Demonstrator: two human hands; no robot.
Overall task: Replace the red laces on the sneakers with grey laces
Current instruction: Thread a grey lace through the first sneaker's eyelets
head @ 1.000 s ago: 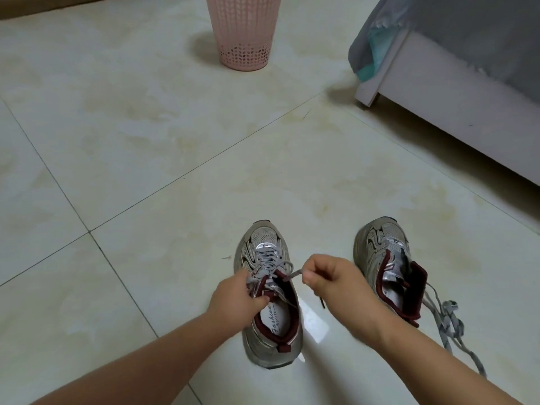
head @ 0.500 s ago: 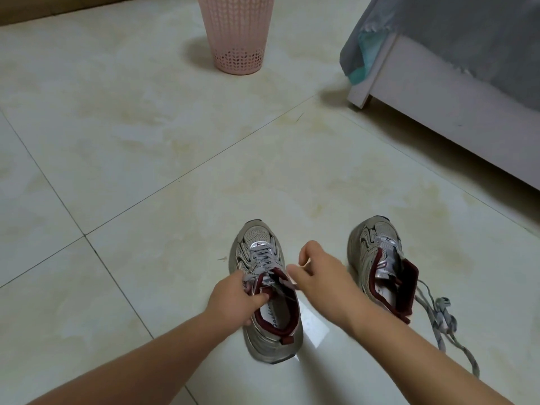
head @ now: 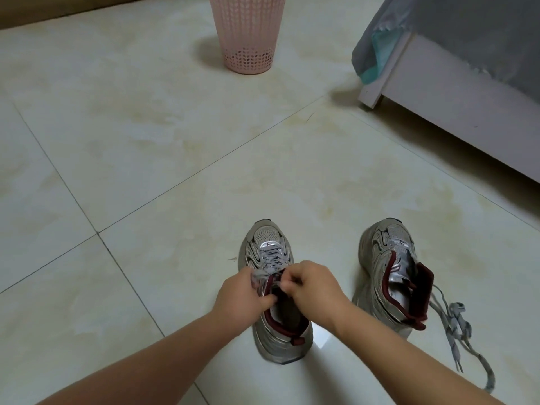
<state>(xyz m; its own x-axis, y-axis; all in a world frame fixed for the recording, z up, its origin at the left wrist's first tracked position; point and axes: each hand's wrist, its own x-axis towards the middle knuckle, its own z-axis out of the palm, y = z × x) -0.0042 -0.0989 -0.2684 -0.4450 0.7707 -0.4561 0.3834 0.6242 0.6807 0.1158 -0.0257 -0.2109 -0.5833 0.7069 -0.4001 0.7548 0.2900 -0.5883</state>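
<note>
Two grey sneakers with dark red lining stand on the tiled floor, toes pointing away. The left sneaker (head: 267, 244) carries a grey lace (head: 270, 258) threaded through its lower eyelets. My left hand (head: 238, 299) pinches the lace's end at the sneaker's left upper eyelets. My right hand (head: 314, 287) pinches the other end over the tongue, its fingers closed right beside the left hand. The right sneaker (head: 385, 258) has its tongue pulled open and no lace in its eyelets. A loose grey lace (head: 455, 325) lies on the floor to its right.
A pink plastic basket (head: 248, 33) stands at the far middle of the floor. A white bed frame (head: 455, 112) with a grey cover (head: 479, 30) fills the upper right. Beige floor tiles (head: 146, 135) spread to the left.
My right hand moved left from beside the sneaker to its tongue, bringing the lace end in close to my left hand. The camera tilted slightly.
</note>
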